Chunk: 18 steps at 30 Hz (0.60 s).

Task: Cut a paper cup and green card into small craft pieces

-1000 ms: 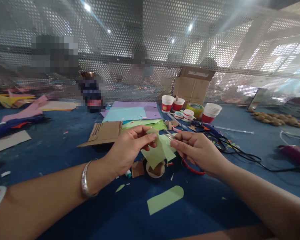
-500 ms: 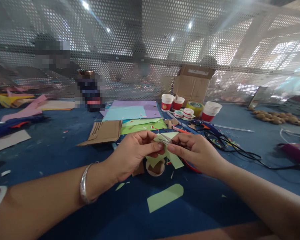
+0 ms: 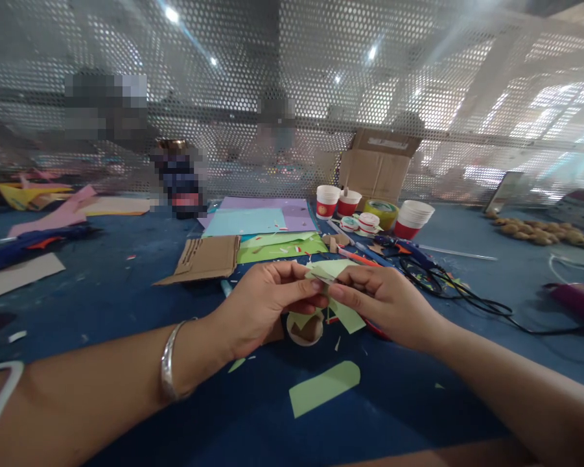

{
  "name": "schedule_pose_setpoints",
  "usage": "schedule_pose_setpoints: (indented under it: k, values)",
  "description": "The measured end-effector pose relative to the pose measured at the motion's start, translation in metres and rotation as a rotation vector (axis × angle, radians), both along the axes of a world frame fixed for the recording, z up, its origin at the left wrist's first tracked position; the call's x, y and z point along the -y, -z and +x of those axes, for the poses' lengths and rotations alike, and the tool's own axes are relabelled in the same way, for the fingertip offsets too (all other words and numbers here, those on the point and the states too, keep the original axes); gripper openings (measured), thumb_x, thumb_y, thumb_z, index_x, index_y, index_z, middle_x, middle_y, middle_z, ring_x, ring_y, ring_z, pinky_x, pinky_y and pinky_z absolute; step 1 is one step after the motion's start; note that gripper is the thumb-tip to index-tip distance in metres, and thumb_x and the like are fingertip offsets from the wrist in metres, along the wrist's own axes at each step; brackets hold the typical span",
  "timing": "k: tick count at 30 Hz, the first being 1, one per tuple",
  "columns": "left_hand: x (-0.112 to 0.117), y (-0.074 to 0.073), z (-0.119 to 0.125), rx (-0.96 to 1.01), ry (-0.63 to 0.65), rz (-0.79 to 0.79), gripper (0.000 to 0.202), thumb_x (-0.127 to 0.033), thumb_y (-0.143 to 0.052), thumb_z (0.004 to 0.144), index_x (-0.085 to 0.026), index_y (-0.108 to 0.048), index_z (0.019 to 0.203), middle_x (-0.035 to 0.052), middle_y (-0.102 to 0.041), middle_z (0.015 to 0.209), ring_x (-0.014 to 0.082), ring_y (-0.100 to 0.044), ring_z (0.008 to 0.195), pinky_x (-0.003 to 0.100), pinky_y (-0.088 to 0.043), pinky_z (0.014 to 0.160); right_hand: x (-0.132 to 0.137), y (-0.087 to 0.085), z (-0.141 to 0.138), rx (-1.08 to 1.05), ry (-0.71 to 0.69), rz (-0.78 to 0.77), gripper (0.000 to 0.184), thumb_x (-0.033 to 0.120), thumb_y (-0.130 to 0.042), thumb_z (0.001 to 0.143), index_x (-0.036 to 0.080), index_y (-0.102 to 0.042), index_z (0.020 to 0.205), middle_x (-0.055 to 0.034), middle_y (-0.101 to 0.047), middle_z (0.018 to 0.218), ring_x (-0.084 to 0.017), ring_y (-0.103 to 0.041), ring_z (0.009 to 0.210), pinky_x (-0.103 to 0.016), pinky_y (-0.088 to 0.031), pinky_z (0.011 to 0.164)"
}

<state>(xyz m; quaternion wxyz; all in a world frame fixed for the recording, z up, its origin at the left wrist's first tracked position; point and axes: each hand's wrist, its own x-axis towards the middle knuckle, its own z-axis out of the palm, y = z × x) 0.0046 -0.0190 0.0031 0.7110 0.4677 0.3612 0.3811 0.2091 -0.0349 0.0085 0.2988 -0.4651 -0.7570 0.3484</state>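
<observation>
My left hand, a silver bangle on its wrist, pinches a piece of light green paper between thumb and fingers. My right hand is closed on small scissors with red handles; the blades meet the paper between the two hands. The paper hangs above a small cup with brown scraps on the blue table. A cut strip of green paper with a rounded end lies nearer to me.
Behind the hands lie a torn cardboard sheet, coloured paper sheets, red-and-white paper cups, tape rolls and a cardboard box. Black cables run to the right. A perforated metal screen closes the far side; people sit behind it.
My hands have drawn together and the scissor blades have gone into the green paper. The paper has turned and now hangs lower between the hands.
</observation>
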Motion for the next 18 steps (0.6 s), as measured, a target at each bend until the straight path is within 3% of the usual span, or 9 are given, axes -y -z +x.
schedule_pose_setpoints:
  k: [7, 18]
  values:
    - [0.0006, -0.0023, 0.0009, 0.007, 0.007, -0.017, 0.021, -0.025, -0.086, 0.072, -0.012, -0.071, 0.077, 0.0022, -0.074, 0.071, 0.0084, -0.069, 0.066, 0.013, -0.052, 0.06, -0.0005, -0.0003, 0.0007, 0.015, 0.002, 0.006, 0.044, 0.054, -0.054, 0.095, 0.016, -0.061, 0.074, 0.0038, -0.043, 0.064, -0.009, -0.037, 0.056, -0.024, -0.029, 0.05]
    - [0.0021, -0.0023, 0.0006, -0.046, 0.031, -0.008, 0.013, -0.02, -0.076, 0.082, -0.012, -0.067, 0.079, 0.0023, -0.073, 0.069, 0.0072, -0.067, 0.061, 0.014, -0.051, 0.059, -0.0007, 0.0007, 0.0012, -0.007, 0.008, 0.027, 0.046, 0.052, -0.052, 0.097, 0.016, -0.056, 0.068, 0.0035, -0.042, 0.063, -0.01, -0.037, 0.058, -0.025, -0.029, 0.052]
